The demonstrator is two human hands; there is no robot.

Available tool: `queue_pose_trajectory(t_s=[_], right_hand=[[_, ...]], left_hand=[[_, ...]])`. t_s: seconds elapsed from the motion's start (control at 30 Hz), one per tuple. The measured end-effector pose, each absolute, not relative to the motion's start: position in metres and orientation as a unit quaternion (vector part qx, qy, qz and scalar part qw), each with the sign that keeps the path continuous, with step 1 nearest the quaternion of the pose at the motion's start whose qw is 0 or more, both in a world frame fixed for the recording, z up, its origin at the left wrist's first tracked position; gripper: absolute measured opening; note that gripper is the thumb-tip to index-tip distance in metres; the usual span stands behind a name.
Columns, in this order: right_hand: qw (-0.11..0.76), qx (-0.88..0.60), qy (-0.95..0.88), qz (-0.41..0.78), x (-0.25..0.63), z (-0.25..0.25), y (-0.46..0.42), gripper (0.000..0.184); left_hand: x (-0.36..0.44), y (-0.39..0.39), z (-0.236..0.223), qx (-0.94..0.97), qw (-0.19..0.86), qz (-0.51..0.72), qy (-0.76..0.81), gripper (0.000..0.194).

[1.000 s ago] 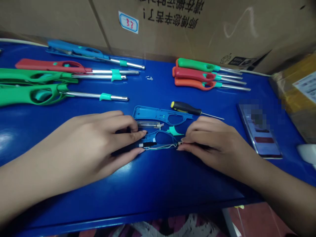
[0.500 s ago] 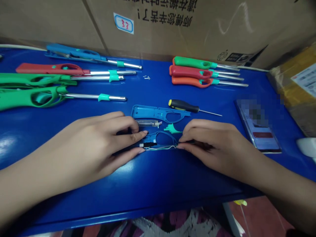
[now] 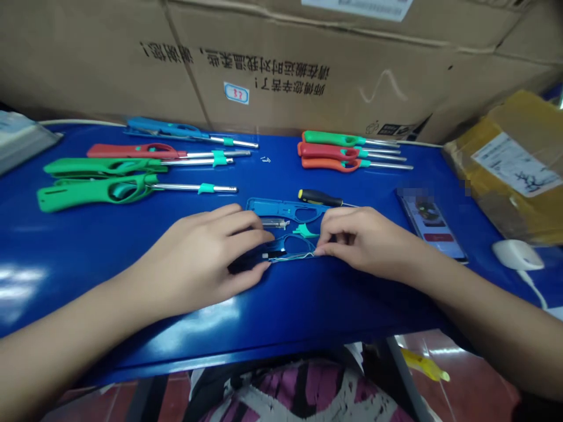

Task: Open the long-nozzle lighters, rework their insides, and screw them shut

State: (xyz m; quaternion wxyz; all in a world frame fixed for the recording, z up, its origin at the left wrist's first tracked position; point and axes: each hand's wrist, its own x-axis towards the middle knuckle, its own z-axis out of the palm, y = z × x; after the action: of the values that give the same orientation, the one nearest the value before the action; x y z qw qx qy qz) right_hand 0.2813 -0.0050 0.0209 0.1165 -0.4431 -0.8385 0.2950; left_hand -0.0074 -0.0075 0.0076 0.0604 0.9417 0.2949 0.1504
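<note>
The lower blue lighter shell half [image 3: 278, 244] lies on the table. My left hand [image 3: 206, 252] holds its handle end between thumb and fingers. A black and white igniter piece [image 3: 275, 254] and thin wires [image 3: 299, 257] run along the near edge of this shell. At its front end, my right hand [image 3: 358, 237] is closed in a pinch on the wires; the exact grip is hidden by the fingertips. Just beyond lie a clear fuel tank [image 3: 275, 223] and a teal trigger [image 3: 303, 231]. Farther back is the other blue shell half [image 3: 275, 208].
A screwdriver [image 3: 321, 198] lies behind the right hand. Several lighters with opened bodies, such as a green one [image 3: 94, 193], lie at left; three more [image 3: 329, 153] at right. Small screws [image 3: 265, 159], a phone [image 3: 431, 225], a white mouse-shaped device [image 3: 516, 255] and cardboard boxes [image 3: 281, 111] surround them.
The camera view has tilted up and drawn back, showing more of the boxes. Both hands stay at the blue shell half; the left fingers look slightly more spread.
</note>
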Motion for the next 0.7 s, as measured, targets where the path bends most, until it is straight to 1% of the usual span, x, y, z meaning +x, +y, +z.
queue_pose_trajectory(t_s=[0.13, 0.2, 0.33, 0.4, 0.47, 0.53, 0.6, 0.67, 0.7], right_hand=[[0.057, -0.477, -0.838, 0.260, 0.268, 0.033, -0.007, 0.026], [0.034, -0.499, -0.827, 0.257, 0.262, 0.038, -0.007, 0.027], [0.002, -0.537, -0.778, 0.328, 0.260, 0.044, -0.004, 0.025], [0.008, -0.540, -0.759, 0.364, 0.262, 0.045, -0.003, 0.025], [0.037, -0.542, -0.750, 0.376, 0.266, 0.043, -0.001, 0.025], [0.080, -0.544, -0.763, 0.340, 0.270, 0.038, 0.001, 0.023], [0.114, -0.535, -0.792, 0.270, 0.274, 0.030, 0.003, 0.015], [0.122, -0.519, -0.816, 0.222, 0.278, 0.023, 0.004, 0.006], [0.120, -0.513, -0.822, 0.217, 0.279, 0.021, 0.005, 0.003]], left_hand=[[-0.001, -0.014, 0.008, 0.910, 0.167, 0.180, 0.333, 0.017], [0.001, -0.017, 0.007, 0.900, 0.193, 0.190, 0.342, 0.013], [0.004, -0.018, 0.007, 0.881, 0.215, 0.199, 0.371, 0.011], [0.005, -0.017, 0.008, 0.872, 0.235, 0.203, 0.379, 0.011], [0.004, -0.016, 0.007, 0.864, 0.253, 0.207, 0.384, 0.012], [0.004, -0.016, 0.006, 0.854, 0.272, 0.209, 0.392, 0.013], [0.004, -0.016, 0.005, 0.845, 0.289, 0.207, 0.400, 0.012], [0.004, -0.016, 0.005, 0.841, 0.294, 0.209, 0.403, 0.012], [0.005, -0.017, 0.005, 0.842, 0.290, 0.213, 0.402, 0.012]])
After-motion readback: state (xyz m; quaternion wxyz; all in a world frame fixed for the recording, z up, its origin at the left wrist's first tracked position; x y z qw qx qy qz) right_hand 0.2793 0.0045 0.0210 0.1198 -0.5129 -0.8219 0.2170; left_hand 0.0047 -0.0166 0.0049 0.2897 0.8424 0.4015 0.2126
